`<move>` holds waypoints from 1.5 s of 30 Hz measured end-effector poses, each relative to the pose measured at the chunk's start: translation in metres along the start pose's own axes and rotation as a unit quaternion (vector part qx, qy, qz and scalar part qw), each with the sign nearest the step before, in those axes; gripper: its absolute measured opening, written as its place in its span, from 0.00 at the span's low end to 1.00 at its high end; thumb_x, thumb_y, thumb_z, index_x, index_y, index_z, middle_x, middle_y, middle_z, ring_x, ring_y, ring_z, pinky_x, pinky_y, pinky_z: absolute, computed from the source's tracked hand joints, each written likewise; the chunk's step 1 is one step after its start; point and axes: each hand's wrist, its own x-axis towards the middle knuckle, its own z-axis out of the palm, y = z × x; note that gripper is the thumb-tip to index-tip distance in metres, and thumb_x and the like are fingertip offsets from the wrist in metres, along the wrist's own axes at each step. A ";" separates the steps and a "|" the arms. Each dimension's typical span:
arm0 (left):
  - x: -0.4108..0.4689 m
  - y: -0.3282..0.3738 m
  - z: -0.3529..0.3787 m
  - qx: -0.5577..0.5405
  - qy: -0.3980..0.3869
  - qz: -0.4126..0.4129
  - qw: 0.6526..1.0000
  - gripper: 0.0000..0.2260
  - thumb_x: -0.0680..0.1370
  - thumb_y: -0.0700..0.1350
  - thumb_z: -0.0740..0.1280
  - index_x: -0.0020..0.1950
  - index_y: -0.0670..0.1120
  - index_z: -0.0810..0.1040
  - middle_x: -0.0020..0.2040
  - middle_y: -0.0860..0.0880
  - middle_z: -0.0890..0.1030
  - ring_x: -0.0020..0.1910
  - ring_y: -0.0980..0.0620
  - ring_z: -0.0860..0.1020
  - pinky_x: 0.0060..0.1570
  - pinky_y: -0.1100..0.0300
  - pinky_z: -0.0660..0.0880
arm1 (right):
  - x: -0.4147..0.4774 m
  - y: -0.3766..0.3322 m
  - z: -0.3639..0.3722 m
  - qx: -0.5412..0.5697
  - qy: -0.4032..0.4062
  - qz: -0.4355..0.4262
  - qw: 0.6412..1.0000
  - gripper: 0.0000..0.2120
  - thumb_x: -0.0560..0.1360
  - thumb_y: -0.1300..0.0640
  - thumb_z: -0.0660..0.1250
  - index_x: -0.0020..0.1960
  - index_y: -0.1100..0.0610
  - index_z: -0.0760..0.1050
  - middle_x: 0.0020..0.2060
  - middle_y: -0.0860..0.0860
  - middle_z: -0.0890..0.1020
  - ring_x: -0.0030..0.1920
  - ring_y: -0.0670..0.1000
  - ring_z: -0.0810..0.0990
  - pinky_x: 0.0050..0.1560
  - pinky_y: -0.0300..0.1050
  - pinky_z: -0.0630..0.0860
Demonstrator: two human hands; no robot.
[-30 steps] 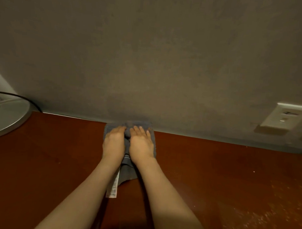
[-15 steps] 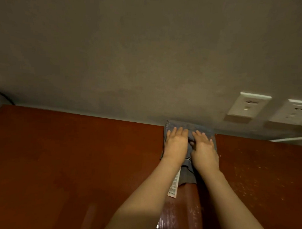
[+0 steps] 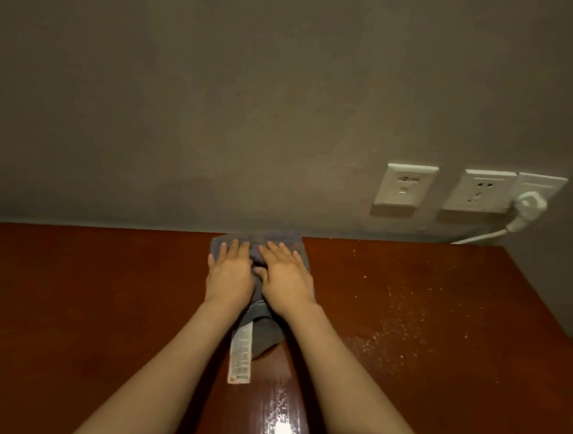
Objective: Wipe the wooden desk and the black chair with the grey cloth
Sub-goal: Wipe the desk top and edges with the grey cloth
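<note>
Grey cloth lies flat on the wooden desk, far end touching the wall, long side pointing back at me. My left hand and right hand press it, fingers straight, side by side. Dusty specks lie to the right, nearer my right hand, so I'd push that way

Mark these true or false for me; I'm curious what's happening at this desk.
Both the left hand and right hand press flat on the grey cloth. True.
The cloth lies at the front edge. False: it lies at the wooden desk's back edge, against the wall.
A white plug sits in the rightmost socket. True.
The desk right of the cloth is spotless. False: pale specks are scattered there.
A white label trails from the cloth toward the person. True.
</note>
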 end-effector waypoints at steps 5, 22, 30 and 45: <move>0.010 0.057 0.012 0.003 -0.007 0.033 0.999 0.22 0.82 0.42 0.52 0.77 0.45 0.53 0.78 0.45 0.52 0.77 0.46 0.49 0.73 0.48 0.47 | -0.007 0.048 -0.021 0.002 0.020 0.048 0.999 0.24 0.82 0.54 0.54 0.76 0.54 0.54 0.77 0.50 0.54 0.77 0.49 0.48 0.74 0.45 0.42; -0.042 0.288 0.068 -0.042 -0.026 0.214 0.976 0.19 0.81 0.39 0.54 0.73 0.44 0.62 0.74 0.44 0.63 0.74 0.46 0.59 0.72 0.49 0.53 | -0.136 0.235 -0.096 -0.023 0.129 0.227 0.965 0.22 0.82 0.62 0.53 0.75 0.55 0.58 0.76 0.51 0.58 0.76 0.50 0.51 0.74 0.45 0.45; -0.066 0.189 0.023 -0.130 0.193 0.187 0.954 0.14 0.68 0.42 0.61 0.48 0.46 0.82 0.42 0.47 0.85 0.37 0.45 0.82 0.34 0.57 0.76 | -0.126 0.143 -0.078 0.017 0.249 0.070 0.966 0.24 0.55 0.70 0.63 0.51 0.66 0.81 0.46 0.62 0.84 0.46 0.63 0.83 0.40 0.61 0.80; -0.099 0.065 0.031 -0.105 0.066 0.011 0.992 0.24 0.79 0.32 0.55 0.75 0.44 0.61 0.75 0.45 0.61 0.76 0.49 0.55 0.73 0.56 0.47 | -0.111 0.045 -0.008 0.040 0.025 0.021 0.999 0.23 0.82 0.56 0.53 0.77 0.55 0.54 0.77 0.52 0.53 0.77 0.50 0.47 0.74 0.44 0.39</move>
